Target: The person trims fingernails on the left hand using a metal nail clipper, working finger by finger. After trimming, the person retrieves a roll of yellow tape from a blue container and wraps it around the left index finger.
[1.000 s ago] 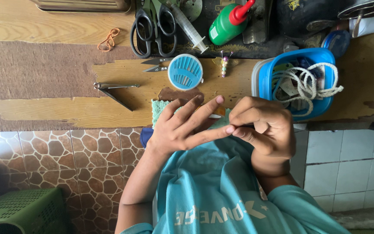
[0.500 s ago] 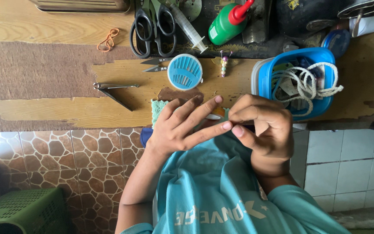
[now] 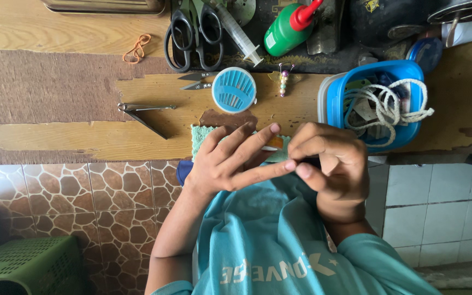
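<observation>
On the worn wooden desk we see black-handled scissors beside a syringe and a green bottle with a red cap; a round blue needle case lies near small snips; tweezers lie farther left; a blue tub holds white cord (loosely coiled); we note a green crate on the floor.

A home sewing corner, by the look of it. Beyond the hands runs a worn wooden bench with black scissors, thread snips, a round blue needle case and a green oil bottle against a black sewing machine. Patterned stone tiles cover the floor below.
</observation>
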